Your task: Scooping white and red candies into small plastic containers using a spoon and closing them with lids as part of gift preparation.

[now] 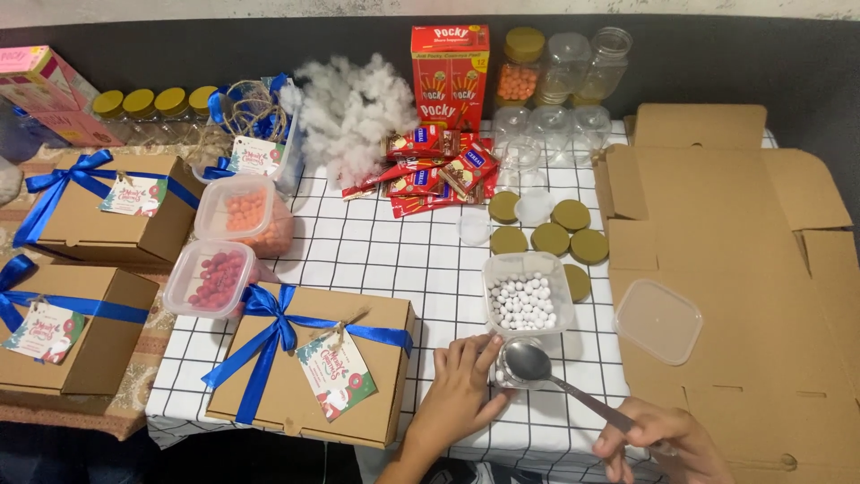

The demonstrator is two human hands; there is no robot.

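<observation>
Spoon (530, 362) in head view, low and right of centre on the checked cloth (376, 251), just in front of the tub (527, 300) of white balls. Held at the handle's end by the right hand (665, 439), fingers pinched shut round the metal. Runs long axis on a slant, from the lower right up to the upper left; points its bowl up-left, hollow side up, right over the mouth of a small clear jar (502, 378). Looks shiny and bare in the bowl, though hard to tell for sure. Jar gripped by the left hand (461, 387), fingers curled round its near side, thumb tucked under; mostly hidden by spoon and fingers, so cannot tell how full. Likely trouble, as a judgement: with so narrow a mouth and so wide a bowl, could drop balls past the rim and send them rolling over the cloth, towards the gift box (309, 363) or off the near edge. Could also tip the jar if pressed by the bowl while gripped on one side only. Could knock the tub or the loose lid (658, 320) on the flat cardboard (743, 224) with a wide sweep of the long handle.
</observation>
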